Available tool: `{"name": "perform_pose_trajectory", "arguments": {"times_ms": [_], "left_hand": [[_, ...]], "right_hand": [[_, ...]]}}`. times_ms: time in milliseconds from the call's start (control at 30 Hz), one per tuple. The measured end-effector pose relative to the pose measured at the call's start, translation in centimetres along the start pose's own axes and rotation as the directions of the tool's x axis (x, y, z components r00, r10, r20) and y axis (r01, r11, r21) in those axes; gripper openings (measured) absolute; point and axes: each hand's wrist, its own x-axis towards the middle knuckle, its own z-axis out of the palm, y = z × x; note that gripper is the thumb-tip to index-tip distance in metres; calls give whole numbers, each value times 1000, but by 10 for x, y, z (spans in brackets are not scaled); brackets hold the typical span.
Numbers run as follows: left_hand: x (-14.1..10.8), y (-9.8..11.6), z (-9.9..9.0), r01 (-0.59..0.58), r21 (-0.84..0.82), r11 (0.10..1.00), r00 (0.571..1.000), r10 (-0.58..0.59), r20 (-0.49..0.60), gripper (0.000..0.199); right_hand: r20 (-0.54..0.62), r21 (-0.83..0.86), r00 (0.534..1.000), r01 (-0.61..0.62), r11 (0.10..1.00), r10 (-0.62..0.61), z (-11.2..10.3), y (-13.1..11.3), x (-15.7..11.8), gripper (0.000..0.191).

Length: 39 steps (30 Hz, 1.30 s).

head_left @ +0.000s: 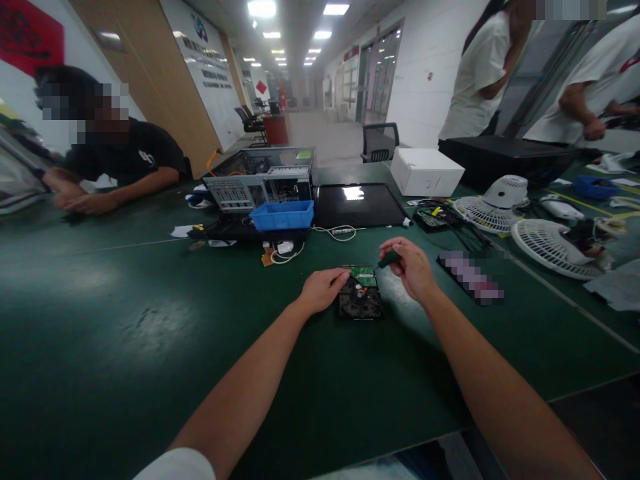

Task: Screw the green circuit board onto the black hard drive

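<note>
A black disk drive (361, 307) lies on the green table with a green circuit board (363, 276) showing at its far end. A few thin coloured wires run near the drive's middle. At the drive's left edge, my left hand (323, 291) is closed, its fingertips gripping the side by the board. My right hand (411, 267) is closed around a screwdriver (389, 259) with a dark green handle. The tool slants down toward the board's right edge; whether its tip touches a screw is too small to tell.
Beyond the drive stand an opened computer case (260, 177), a blue bin (283, 215) and a flat black panel (355, 205). On the right are a phone (470, 277), a white box (427, 172) and fan parts (555, 247). A person (130, 157) sits at left; others stand at right.
</note>
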Motion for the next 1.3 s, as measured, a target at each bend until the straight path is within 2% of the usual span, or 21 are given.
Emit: {"name": "perform_pose_trajectory", "arguments": {"times_ms": [267, 433, 633, 1067, 1300], "left_hand": [[0, 0, 1, 6, 14, 1000, 1000, -6, -8, 39], [0, -1, 1, 2, 18, 1000, 1000, -2, -8, 39], [-1, -1, -1, 4, 9, 1000, 1000, -4, -11, 39], [-1, 1, 1, -21, -1, 1000, 1000, 21, -20, 40], [-1, -1, 1, -11, 0, 1000, 1000, 11, -14, 39]], "right_hand": [[-8, 17, 997, -77, 997, 77, 0, -2, -1, 33], [48, 72, 995, -94, 993, 90, 2, -6, -1, 33], [52, 125, 992, -119, 985, 114, 6, -7, -1, 32], [36, 82, 994, -109, 991, 106, 5, -6, -3, 39], [-27, 49, 999, -22, 999, 24, 3, -2, 0, 32]]}}
